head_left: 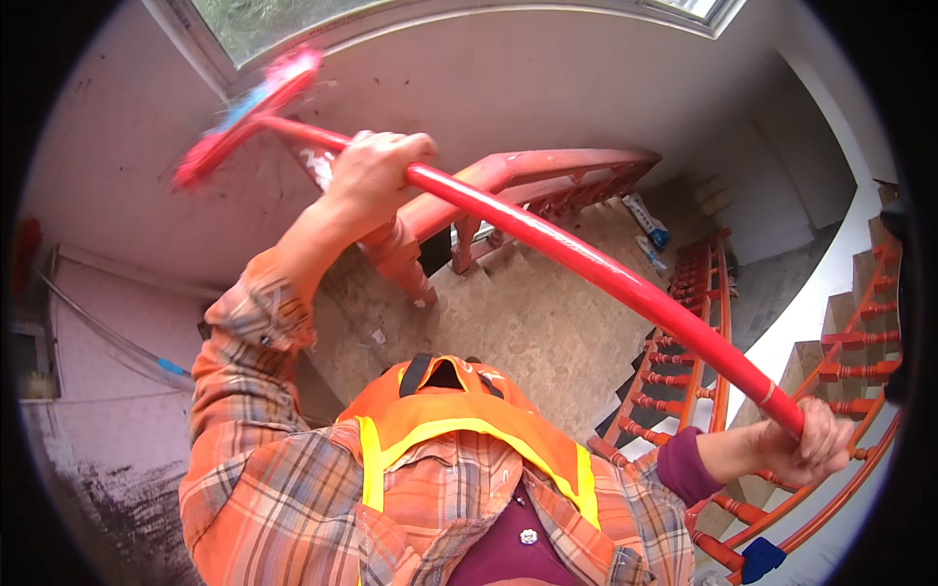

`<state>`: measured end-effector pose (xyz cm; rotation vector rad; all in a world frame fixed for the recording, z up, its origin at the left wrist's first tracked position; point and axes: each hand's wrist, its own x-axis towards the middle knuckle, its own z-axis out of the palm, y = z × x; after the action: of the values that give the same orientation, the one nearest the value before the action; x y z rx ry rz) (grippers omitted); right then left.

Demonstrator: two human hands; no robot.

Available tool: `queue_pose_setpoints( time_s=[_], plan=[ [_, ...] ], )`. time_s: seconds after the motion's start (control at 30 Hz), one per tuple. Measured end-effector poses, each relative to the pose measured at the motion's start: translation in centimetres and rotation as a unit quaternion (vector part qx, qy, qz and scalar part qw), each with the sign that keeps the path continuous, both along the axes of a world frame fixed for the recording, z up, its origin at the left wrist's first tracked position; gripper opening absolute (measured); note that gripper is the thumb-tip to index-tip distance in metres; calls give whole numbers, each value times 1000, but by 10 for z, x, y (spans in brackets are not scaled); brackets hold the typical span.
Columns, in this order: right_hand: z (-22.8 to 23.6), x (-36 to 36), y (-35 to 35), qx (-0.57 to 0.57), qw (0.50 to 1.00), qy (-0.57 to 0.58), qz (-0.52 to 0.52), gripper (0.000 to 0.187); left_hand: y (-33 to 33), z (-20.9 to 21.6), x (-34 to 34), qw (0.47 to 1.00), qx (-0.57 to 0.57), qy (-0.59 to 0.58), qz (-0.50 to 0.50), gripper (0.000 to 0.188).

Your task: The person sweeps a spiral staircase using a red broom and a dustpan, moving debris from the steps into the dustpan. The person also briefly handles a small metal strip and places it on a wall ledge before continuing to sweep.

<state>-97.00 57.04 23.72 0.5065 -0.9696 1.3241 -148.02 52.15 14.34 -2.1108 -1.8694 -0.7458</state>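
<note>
Slanting across my body is a broom [586, 268] with a long red handle. My left hand [373, 181] is wrapped round the handle close to the broom head [256, 112], and my right hand [809, 444] grips its far end at the right. The head, with pink, red and blue bristles, is raised at the upper left in front of the pale wall, below the window; it is smeared by motion. I cannot tell whether the bristles touch the wall.
A red wooden banister [523, 171] runs below the broom. Stairs [503, 303] descend beyond it, with a blue-and-white object [647, 223] lying lower down. More red railings [684, 366] stand at the right. A window [264, 24] is at the top. A blue cloth [762, 559] hangs at the lower right.
</note>
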Motion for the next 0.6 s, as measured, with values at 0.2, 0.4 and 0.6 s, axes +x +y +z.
queue_pose_setpoints(
  time_s=[0.2,0.4,0.6],
  plan=[
    [11,-5,12,-45,987,-12,157,29,-102,6,18,995,57,-11,85,18],
    [47,-4,-75,79,965,-9,252,20,-152,-60,49,993,66,-78,58,22],
    [40,-53,-199,40,974,-178,131,25,-230,-158,47,968,-25,-243,-59,22]
  ],
)
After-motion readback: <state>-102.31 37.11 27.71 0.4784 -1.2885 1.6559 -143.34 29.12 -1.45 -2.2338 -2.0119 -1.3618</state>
